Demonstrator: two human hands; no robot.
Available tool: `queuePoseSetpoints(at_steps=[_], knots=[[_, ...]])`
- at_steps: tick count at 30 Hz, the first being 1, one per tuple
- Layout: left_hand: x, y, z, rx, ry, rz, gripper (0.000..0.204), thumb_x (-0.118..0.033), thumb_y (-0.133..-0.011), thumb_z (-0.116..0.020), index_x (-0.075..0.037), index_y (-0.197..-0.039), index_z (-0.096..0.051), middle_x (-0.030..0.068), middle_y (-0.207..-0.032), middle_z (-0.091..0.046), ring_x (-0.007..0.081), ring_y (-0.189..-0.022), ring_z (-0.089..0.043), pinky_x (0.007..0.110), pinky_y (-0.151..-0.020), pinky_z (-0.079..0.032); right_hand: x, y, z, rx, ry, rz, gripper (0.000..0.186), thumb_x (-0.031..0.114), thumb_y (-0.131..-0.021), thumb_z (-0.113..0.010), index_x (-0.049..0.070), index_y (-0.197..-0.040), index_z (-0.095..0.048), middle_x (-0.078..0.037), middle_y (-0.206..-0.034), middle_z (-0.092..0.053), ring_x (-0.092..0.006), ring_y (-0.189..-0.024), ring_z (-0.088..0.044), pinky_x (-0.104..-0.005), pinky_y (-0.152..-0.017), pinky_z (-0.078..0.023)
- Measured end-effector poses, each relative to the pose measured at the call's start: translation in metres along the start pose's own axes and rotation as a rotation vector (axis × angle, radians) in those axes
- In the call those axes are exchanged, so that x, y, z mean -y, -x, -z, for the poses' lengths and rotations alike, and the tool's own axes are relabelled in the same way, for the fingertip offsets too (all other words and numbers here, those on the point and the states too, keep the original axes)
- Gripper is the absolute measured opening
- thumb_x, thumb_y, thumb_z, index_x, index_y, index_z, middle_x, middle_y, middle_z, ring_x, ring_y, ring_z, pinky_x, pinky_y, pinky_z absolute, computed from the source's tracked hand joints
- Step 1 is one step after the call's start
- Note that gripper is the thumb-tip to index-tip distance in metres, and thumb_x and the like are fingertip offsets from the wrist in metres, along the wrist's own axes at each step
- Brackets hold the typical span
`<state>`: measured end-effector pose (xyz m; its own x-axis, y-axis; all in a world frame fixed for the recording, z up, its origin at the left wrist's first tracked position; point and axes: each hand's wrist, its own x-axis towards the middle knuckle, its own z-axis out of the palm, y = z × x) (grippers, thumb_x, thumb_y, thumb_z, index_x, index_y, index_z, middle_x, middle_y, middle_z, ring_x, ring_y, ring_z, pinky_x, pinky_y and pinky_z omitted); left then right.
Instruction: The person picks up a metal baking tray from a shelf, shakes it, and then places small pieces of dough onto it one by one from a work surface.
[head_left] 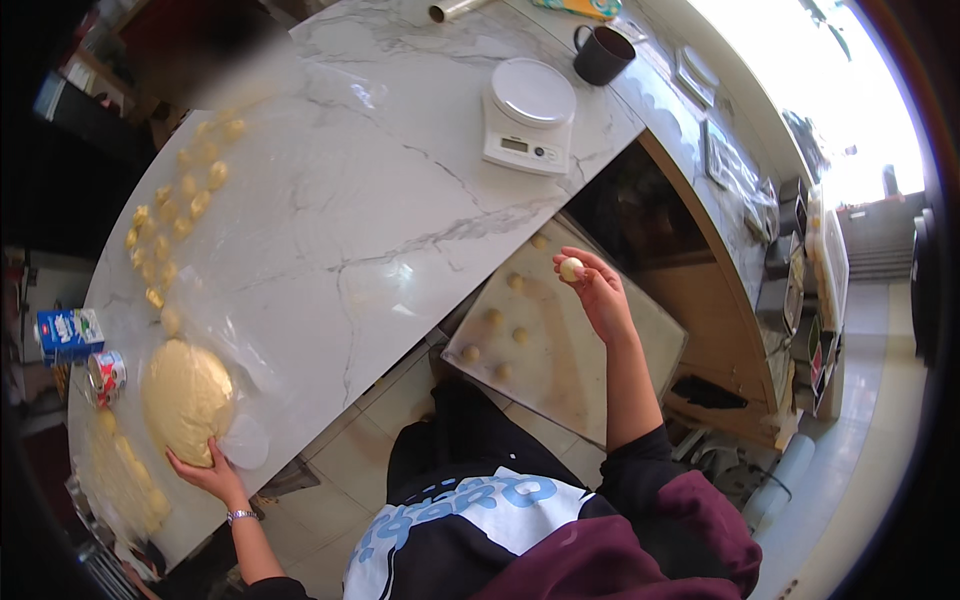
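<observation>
Right of centre, your right hand [600, 290] pinches a dough ball [571, 268] above the tray [600, 390]; lower left, your left hand's [205, 470] spread fingers touch the dough [185, 398]. Placing seems underway; next needs a free tray spot.

a blue and white carton [68, 333] is seen lying at the left edge of the marble counter [380, 230]. just below it a small round tin [105, 376] with a red and white label is stood. a narrow grey screen [514, 145] is set in the front of the white kitchen scale [530, 115] near the counter's far right corner.
</observation>
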<state>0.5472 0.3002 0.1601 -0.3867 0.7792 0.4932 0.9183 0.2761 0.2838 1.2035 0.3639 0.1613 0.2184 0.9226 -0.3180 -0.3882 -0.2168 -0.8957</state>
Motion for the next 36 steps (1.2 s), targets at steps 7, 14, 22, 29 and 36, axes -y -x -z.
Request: queuePoseSetpoints(at_steps=[7,14,22,29,36], knots=[[0.005,-0.005,-0.005,0.028,-0.063,0.011,0.077,-0.029,-0.085,-0.07,0.001,-0.142,-0.027,0.0242,-0.142,-0.033,0.04,-0.128,-0.037,0.049,-0.107,-0.032,-0.158,-0.009,0.085,-0.427,0.781,-0.158,0.051,0.007,-0.074,-0.07,0.003,-0.124,-0.057,-0.015,-0.116,-0.063,-0.0229,-0.108,-0.06,-0.0349,-0.093,-0.048],[0.017,-0.01,-0.006,0.013,-0.06,-0.025,0.077,-0.028,-0.085,-0.07,0.001,-0.142,-0.027,0.0242,-0.142,-0.033,0.0398,-0.129,-0.036,0.048,-0.108,-0.031,-0.196,-0.016,0.088,-0.503,1.115,0.146,0.051,0.002,-0.068,-0.073,0.005,-0.116,-0.058,-0.016,-0.119,-0.059,-0.0331,-0.11,-0.056,-0.0402,-0.093,-0.046],[0.001,0.003,0.002,0.013,-0.003,0.059,0.087,-0.03,-0.079,-0.075,-0.001,-0.144,-0.025,0.0226,-0.146,-0.03,0.0392,-0.135,-0.029,0.049,-0.111,-0.024,-0.043,-0.007,-0.099,-0.176,0.535,0.597,0.005,0.005,-0.081,-0.067,0.001,-0.077,-0.067,-0.006,-0.068,-0.064,-0.0228,-0.071,-0.061,-0.032,-0.069,-0.048],[-0.025,-0.006,0.004,-0.001,0.063,0.055,0.096,-0.04,-0.072,-0.078,-0.004,-0.144,-0.024,0.0224,-0.146,-0.028,0.0406,-0.136,-0.027,0.05,-0.111,-0.025,-0.018,-0.122,-0.288,0.465,1.388,0.856,0.04,0.028,-0.09,-0.054,0.01,-0.126,-0.053,-0.013,-0.13,-0.05,-0.0294,-0.125,-0.043,-0.0424,-0.106,-0.03],[-0.023,0.001,0.014,0.015,0.064,0.15,0.102,-0.045,-0.067,-0.08,-0.007,-0.144,-0.025,0.0236,-0.147,-0.025,0.042,-0.136,-0.025,0.052,-0.109,-0.025,-0.046,-0.253,-0.409,0.131,1.442,0.807,0.054,0.035,-0.096,-0.04,0.014,-0.145,-0.032,-0.017,-0.151,-0.027,-0.0311,-0.139,-0.028,-0.0502,-0.114,-0.019]])
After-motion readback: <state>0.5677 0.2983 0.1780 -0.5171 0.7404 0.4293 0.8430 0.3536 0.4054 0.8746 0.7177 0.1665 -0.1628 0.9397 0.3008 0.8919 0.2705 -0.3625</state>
